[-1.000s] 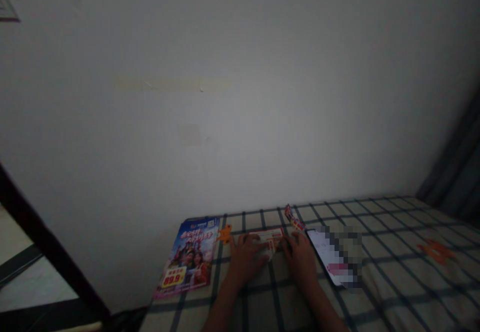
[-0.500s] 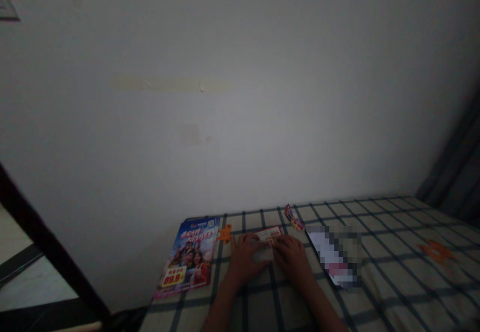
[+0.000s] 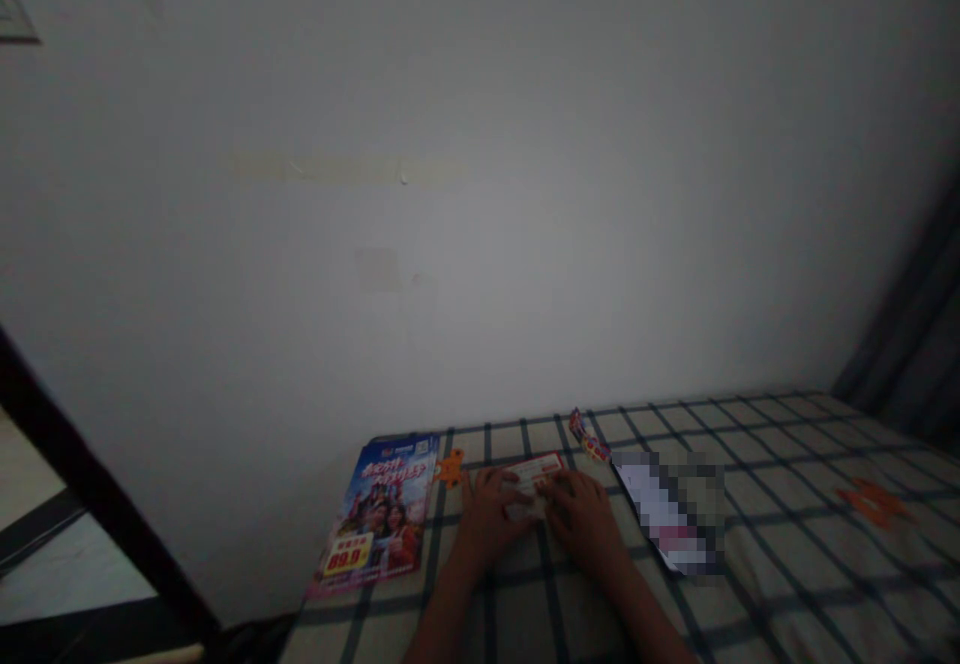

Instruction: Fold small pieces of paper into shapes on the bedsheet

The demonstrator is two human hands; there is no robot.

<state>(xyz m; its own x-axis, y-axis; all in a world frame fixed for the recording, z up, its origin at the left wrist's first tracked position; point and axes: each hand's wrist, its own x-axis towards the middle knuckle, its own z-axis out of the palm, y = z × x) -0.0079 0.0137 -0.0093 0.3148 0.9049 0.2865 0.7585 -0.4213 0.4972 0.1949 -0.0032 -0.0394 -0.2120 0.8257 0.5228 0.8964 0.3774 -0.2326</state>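
Note:
A small folded paper with red print (image 3: 534, 475) lies flat on the checked bedsheet (image 3: 757, 504) close to the wall. My left hand (image 3: 491, 514) rests on the paper's left part, fingers bent down onto it. My right hand (image 3: 583, 516) presses on its right part, fingers curled over the edge. Both forearms come up from the bottom of the picture. Most of the paper is hidden under my fingers.
A colourful flyer with a yellow price tag (image 3: 379, 516) lies left of my hands. A phone with a lit screen (image 3: 664, 512) lies to the right, a small folded colourful paper (image 3: 587, 439) behind it. A dark bed-frame bar (image 3: 90, 504) slants at left.
My right hand has slid left along the paper toward my left hand, and the paper now looks shorter. The left hand has stayed in place.

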